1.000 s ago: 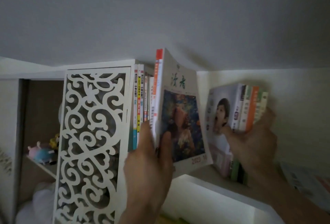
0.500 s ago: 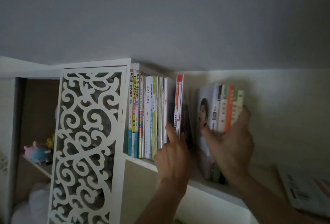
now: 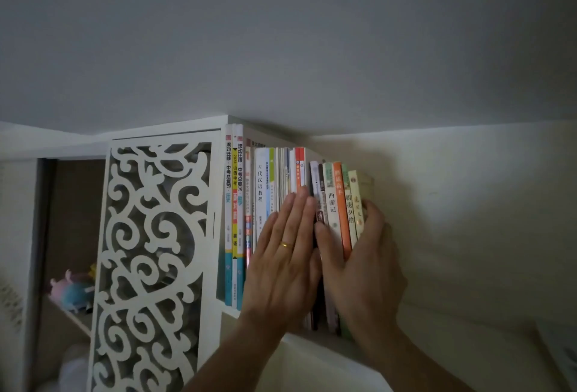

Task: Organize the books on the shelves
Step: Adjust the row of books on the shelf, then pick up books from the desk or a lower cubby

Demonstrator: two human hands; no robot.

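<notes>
We see glossy paper spines on the books, a smooth white painted shelf, a shiny gold ring.

I read these spine titles on the shelf row: two tall white spines at far left, "滚动迁移·中考总复习"; yellow spine between them, "2024 山西中考"; white spine, "古代汉语教程"; cream spine, "西游记"; pale spine right of the orange one, "朝花夕拾". Other lettering is too small to read.

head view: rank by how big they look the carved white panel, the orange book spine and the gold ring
1. carved panel, largest by far
2. orange spine
3. gold ring, smallest

The panel is also nearer the camera.
</notes>
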